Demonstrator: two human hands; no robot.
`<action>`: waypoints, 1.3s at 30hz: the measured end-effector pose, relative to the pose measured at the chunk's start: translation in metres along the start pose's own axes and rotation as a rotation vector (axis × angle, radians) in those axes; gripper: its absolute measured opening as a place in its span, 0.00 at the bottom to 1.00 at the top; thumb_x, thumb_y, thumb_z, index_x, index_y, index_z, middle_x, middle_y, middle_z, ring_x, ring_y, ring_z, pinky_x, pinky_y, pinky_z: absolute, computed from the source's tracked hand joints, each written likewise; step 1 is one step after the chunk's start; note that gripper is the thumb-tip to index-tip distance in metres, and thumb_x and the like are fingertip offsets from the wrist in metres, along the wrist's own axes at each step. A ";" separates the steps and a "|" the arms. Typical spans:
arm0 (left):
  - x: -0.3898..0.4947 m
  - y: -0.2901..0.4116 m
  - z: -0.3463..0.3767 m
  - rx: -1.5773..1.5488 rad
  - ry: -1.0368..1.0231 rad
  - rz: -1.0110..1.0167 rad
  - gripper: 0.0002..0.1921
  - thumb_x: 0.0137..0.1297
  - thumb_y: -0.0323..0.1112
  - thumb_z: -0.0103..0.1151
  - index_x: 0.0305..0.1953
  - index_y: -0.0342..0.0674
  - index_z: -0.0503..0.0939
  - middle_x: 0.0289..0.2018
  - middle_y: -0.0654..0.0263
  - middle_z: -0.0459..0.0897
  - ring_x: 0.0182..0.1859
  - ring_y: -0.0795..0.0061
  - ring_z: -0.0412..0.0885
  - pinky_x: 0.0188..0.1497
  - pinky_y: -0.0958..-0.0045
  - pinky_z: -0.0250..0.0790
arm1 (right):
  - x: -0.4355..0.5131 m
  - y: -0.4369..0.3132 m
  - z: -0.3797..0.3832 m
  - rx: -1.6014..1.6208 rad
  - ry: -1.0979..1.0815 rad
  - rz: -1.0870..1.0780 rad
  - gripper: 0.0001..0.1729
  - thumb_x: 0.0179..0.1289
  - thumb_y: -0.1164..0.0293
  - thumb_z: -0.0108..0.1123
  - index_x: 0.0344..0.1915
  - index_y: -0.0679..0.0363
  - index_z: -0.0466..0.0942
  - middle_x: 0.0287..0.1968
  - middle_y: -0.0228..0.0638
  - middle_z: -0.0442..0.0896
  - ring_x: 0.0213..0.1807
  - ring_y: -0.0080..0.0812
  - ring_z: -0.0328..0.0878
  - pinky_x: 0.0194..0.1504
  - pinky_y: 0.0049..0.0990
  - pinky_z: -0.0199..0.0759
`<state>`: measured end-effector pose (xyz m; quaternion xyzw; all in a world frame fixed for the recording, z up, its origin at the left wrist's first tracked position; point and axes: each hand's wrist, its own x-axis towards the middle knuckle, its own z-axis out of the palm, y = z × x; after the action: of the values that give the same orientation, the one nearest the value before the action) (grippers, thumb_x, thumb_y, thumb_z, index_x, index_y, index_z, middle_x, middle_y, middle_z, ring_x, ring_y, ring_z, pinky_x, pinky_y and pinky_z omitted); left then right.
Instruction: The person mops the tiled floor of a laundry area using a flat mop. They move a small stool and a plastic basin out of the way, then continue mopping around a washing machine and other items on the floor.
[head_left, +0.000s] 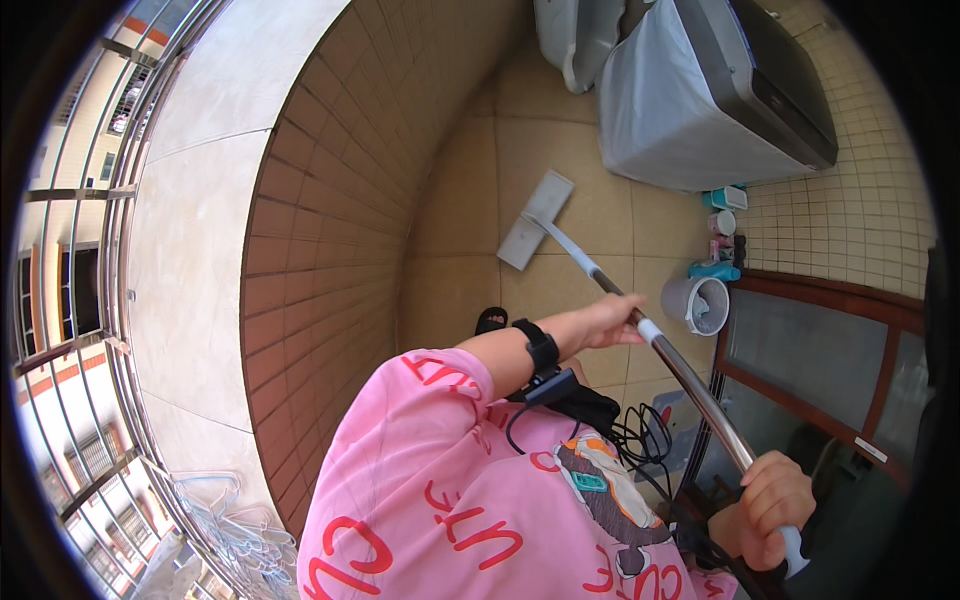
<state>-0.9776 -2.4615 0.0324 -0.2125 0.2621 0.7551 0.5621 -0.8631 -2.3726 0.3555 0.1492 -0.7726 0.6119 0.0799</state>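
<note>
A flat mop with a steel pole (701, 397) runs slantwise from the lower right towards the floor. Its pale rectangular head (536, 220) rests flat on the beige tiles. My left hand (619, 320), on the arm with a black wristband, grips the pole about midway, near a white collar. Around the upper end, just below the light blue end cap, my right hand (776, 502) is closed. One foot in a black sandal (492, 321) shows behind my left forearm.
A covered washing machine (667, 112) stands at the upper right. Bottles and tubs (722, 223) line the tiled wall beside a grey bucket (696, 305). A brown-framed glass door (810, 352) is at right; a low tiled wall (322, 247) curves along the left. Black cables (645, 439) hang at my waist.
</note>
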 end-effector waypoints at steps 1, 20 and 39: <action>-0.003 0.021 -0.011 0.026 0.071 0.069 0.13 0.66 0.43 0.50 0.33 0.40 0.70 0.28 0.62 0.78 0.31 0.68 0.82 0.34 0.68 0.78 | 0.004 0.012 0.001 0.048 0.002 -0.046 0.20 0.51 0.61 0.56 0.08 0.53 0.64 0.09 0.24 0.66 0.12 0.25 0.67 0.27 0.27 0.69; 0.170 -0.042 0.090 0.344 -0.107 -0.556 0.11 0.65 0.38 0.42 0.34 0.37 0.70 0.27 0.58 0.80 0.28 0.64 0.82 0.31 0.66 0.79 | 0.004 0.037 -0.111 -0.321 0.007 0.353 0.21 0.54 0.63 0.57 0.10 0.55 0.63 0.11 0.29 0.70 0.17 0.30 0.73 0.35 0.33 0.68; 0.153 0.384 -0.035 0.011 0.342 0.060 0.05 0.65 0.34 0.40 0.35 0.41 0.63 0.23 0.66 0.70 0.27 0.68 0.75 0.30 0.64 0.74 | 0.280 0.196 -0.045 0.000 -0.144 0.072 0.08 0.41 0.76 0.56 0.17 0.61 0.65 0.20 0.36 0.70 0.29 0.40 0.74 0.51 0.43 0.68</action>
<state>-1.3882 -2.4601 -0.0287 -0.3269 0.3644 0.7228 0.4878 -1.1942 -2.3256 0.2709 0.1649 -0.7813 0.6020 0.0017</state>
